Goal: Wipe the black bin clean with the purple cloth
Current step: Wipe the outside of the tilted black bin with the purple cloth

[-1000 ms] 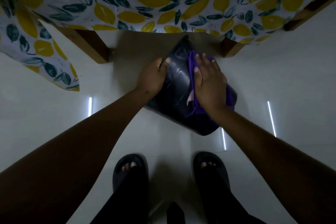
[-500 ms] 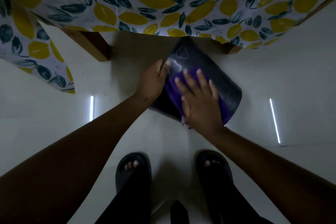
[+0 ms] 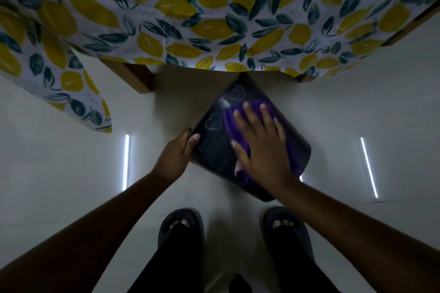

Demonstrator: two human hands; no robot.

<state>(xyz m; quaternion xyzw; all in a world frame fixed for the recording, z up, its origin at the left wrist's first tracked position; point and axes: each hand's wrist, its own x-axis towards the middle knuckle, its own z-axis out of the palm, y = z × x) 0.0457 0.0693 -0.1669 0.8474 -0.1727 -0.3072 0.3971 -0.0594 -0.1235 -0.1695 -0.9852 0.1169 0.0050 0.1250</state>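
The black bin (image 3: 215,147) lies tilted on its side on the pale floor, its far end under the table's edge. Scratches and faint heart shapes show on its upper face. My left hand (image 3: 177,153) grips the bin's left edge, thumb on top. My right hand (image 3: 258,144) lies flat with fingers spread on the purple cloth (image 3: 229,118), pressing it against the bin's upper face. The cloth shows above and below my palm; most of it is hidden under the hand.
A table with a lemon-and-leaf print cloth (image 3: 214,14) overhangs the far side; its wooden legs (image 3: 140,78) stand left and right of the bin. My feet in dark slippers (image 3: 181,226) stand just behind the bin. Light strips reflect on the glossy floor (image 3: 71,173).
My right hand has slid the purple cloth across the bin's face, from the right side to the lower middle and then up again. My left hand has slipped lower along the bin's left edge.
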